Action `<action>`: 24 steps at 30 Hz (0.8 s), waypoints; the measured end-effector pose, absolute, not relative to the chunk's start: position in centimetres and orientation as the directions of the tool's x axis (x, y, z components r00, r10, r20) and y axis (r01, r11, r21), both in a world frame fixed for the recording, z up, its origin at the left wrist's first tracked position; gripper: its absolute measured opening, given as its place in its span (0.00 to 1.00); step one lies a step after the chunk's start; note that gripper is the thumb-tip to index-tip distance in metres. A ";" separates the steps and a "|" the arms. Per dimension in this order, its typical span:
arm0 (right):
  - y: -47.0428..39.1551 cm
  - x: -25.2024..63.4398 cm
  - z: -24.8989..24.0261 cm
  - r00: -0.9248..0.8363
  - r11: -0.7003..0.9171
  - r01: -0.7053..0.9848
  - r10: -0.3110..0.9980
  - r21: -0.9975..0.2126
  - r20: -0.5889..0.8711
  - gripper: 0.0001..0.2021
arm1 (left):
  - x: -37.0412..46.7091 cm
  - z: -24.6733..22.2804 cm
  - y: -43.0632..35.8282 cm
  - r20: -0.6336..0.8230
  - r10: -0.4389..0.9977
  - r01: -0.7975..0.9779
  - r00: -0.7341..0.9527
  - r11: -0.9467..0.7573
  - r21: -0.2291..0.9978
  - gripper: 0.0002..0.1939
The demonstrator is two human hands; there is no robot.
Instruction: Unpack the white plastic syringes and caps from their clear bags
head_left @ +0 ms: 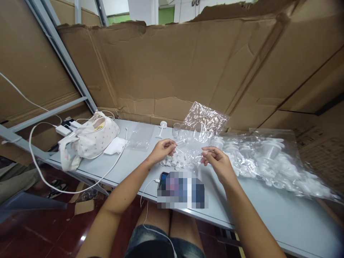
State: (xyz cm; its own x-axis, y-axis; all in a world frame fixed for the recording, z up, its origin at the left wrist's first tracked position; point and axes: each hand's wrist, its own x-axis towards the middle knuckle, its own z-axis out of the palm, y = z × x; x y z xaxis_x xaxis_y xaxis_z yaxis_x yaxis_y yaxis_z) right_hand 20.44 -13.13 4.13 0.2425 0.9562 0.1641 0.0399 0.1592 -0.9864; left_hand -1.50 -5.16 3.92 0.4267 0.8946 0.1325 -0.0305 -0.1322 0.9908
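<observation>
My left hand [162, 150] is closed in a pinch above the table, left of a pile of small white plastic caps [179, 162]. My right hand [217, 159] pinches thumb against fingers on the pile's right side. Something thin and clear shows at both sets of fingertips, too faint to name. Glossy clear plastic lies between and behind the hands. Behind them stand a clear ribbed cup [176, 129] and a white stemmed piece with a round disc [162, 126]. A crumpled clear plastic bag [204, 120] leans toward the cardboard.
A phone [163, 178] on a cable lies at the table's front edge. A large clear bag of white parts [279, 161] covers the right side. At left are a patterned cloth pouch [94, 136], a white cable and a flat clear bag [139, 137]. Cardboard [172, 64] walls the back.
</observation>
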 end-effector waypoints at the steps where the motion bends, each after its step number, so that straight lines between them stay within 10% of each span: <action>1: -13.2 20.4 4.1 0.224 0.150 0.056 0.962 -0.987 0.159 0.19 | -1.5 3.9 -5.2 0.143 0.897 -0.043 0.418 -0.137 0.990 0.18; 12: -13.4 19.8 3.5 0.078 0.065 0.168 0.994 -0.984 0.079 0.19 | -1.8 4.3 -5.3 0.327 0.905 0.041 0.274 -0.350 0.936 0.11; 24: -12.8 19.8 2.4 0.250 0.166 0.045 0.953 -0.985 0.172 0.19 | -1.6 4.0 -5.3 0.123 0.918 -0.133 0.376 -0.078 0.988 0.16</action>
State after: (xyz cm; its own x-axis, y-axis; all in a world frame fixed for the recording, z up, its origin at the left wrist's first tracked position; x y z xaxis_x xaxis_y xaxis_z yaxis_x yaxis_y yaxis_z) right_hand 19.81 -12.83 2.35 0.2497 0.9529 0.1724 0.0450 0.1664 -0.9850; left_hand -1.61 -5.31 3.96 0.3764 0.9182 0.1232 -0.1334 -0.0778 0.9880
